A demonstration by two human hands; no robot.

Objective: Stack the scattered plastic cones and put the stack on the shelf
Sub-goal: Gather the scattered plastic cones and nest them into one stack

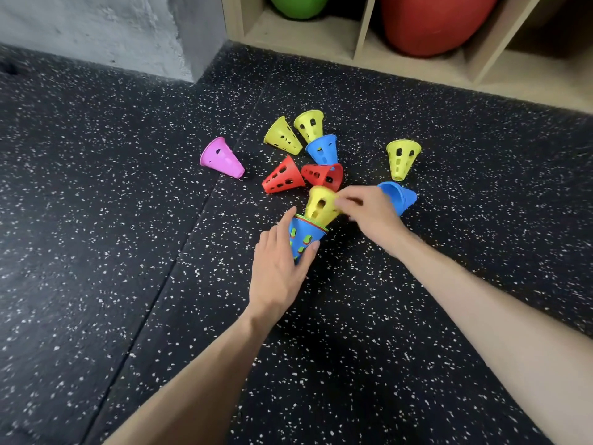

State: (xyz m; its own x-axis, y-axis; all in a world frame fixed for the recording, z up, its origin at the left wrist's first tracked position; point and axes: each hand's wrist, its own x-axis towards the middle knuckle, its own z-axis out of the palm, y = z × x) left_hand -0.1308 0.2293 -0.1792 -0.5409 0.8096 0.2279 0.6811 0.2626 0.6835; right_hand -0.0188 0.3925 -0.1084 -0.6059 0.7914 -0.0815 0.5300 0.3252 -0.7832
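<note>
From the far left I note a pink cone (222, 158) on its side on the speckled floor (96, 220), well apart from both hands. Next come the loose cones in a cluster: two yellow (283, 135), two red (282, 176) and one blue (322, 149), all tipped over.

My left hand (279, 264) is curled around the stack (303, 237), whose outer cone is blue with its wide mouth facing up and away from me. Its long axis leans away, towards the cluster.

My right hand (369, 210) pinches a yellow cone (321, 205) at its side. That cone sits narrow end down in the mouth of the stack, tilted and, in my judgement, not yet seated. The insertion depends on bringing its axis in line with the stack's.

Further right lie a blue cone (399, 195), just beside my right hand, and a yellow one (402, 157). The shelf (362, 36) stands beyond, at the upper right.
</note>
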